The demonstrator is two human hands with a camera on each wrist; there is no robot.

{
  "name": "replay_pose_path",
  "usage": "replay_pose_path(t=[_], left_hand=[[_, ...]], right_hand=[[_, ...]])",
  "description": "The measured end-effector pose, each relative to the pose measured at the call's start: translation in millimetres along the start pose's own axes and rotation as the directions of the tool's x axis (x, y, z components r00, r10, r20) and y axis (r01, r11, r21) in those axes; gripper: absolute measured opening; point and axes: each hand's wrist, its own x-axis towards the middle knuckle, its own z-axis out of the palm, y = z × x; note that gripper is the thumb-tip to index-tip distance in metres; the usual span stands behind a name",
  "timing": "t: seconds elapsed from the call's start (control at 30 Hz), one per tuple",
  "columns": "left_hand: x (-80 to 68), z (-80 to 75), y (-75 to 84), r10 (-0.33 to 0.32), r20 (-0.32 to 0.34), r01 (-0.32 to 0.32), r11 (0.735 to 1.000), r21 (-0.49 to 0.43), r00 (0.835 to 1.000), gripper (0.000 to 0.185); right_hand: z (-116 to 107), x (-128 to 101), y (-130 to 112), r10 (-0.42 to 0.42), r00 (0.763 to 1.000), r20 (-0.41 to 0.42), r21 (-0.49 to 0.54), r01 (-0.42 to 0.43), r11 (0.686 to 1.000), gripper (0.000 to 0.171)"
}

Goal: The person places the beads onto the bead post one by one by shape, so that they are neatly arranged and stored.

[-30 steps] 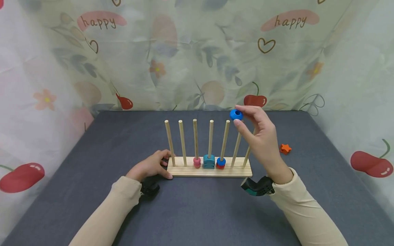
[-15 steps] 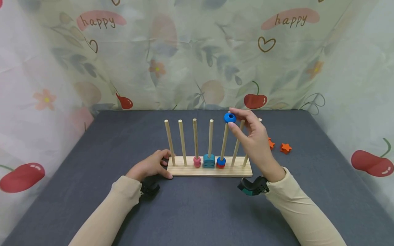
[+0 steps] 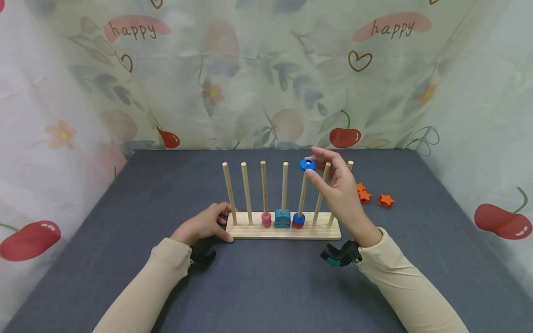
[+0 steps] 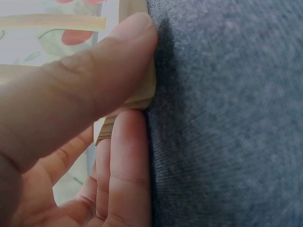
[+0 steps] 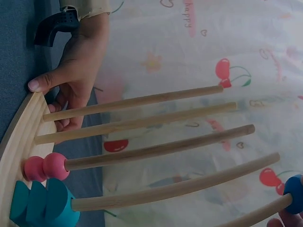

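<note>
My right hand (image 3: 339,185) pinches a blue bead (image 3: 307,165) between thumb and fingers. The bead sits at the top of the fifth peg from the left, whose tip shows in its hole. In the right wrist view, the blue bead (image 5: 294,191) meets that peg's end. My left hand (image 3: 206,224) holds the left end of the wooden peg board (image 3: 254,232), with the thumb (image 4: 94,80) over its edge and fingers against its end. Low on the pegs are pink beads (image 3: 266,219), teal rounded pieces (image 3: 282,218), and a blue bead (image 3: 299,218) over a red one.
Several orange star beads (image 3: 386,201) lie on the dark cloth-covered table (image 3: 266,286), right of the board and partly behind my right hand. A patterned curtain (image 3: 258,74) surrounds the table's back and sides. Both wrists wear black devices (image 3: 341,253).
My right hand has moved left and slightly down, bringing the blue bead onto the fifth peg's tip. More orange stars have come into sight behind it. My left hand has stayed still.
</note>
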Motion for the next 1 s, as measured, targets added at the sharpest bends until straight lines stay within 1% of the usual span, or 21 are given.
replay_pose_path(t=[0.2, 0.4, 0.6, 0.8, 1.0], left_hand=[[0.2, -0.2, -1.2, 0.005, 0.003, -0.005, 1.0, -0.001, 1.0, 0.073], [0.7, -0.1, -1.5, 0.004, 0.002, -0.004, 1.0, 0.0, 1.0, 0.073], [0.6, 0.1, -1.4, 0.008, 0.001, -0.008, 1.0, 0.003, 1.0, 0.072], [0.3, 0.1, -1.4, 0.01, 0.001, -0.01, 1.0, 0.001, 1.0, 0.073], [0.8, 0.2, -1.2, 0.005, 0.0, -0.005, 1.0, 0.003, 1.0, 0.074]], right_hand=[[1.1, -2.8, 4.6, 0.07, 0.997, 0.025, 0.051, -0.071, 0.996, 0.045], [1.6, -8.1, 12.5, 0.114, 0.993, 0.032, 0.035, -0.116, 0.993, 0.045], [2.8, -16.0, 20.8, 0.17, 0.984, 0.051, 0.043, -0.172, 0.984, 0.045], [3.3, -25.6, 30.6, 0.232, 0.97, 0.074, 0.002, -0.233, 0.973, 0.044], [4.4, -35.7, 42.9, 0.264, 0.961, 0.086, -0.079, -0.257, 0.963, 0.042]])
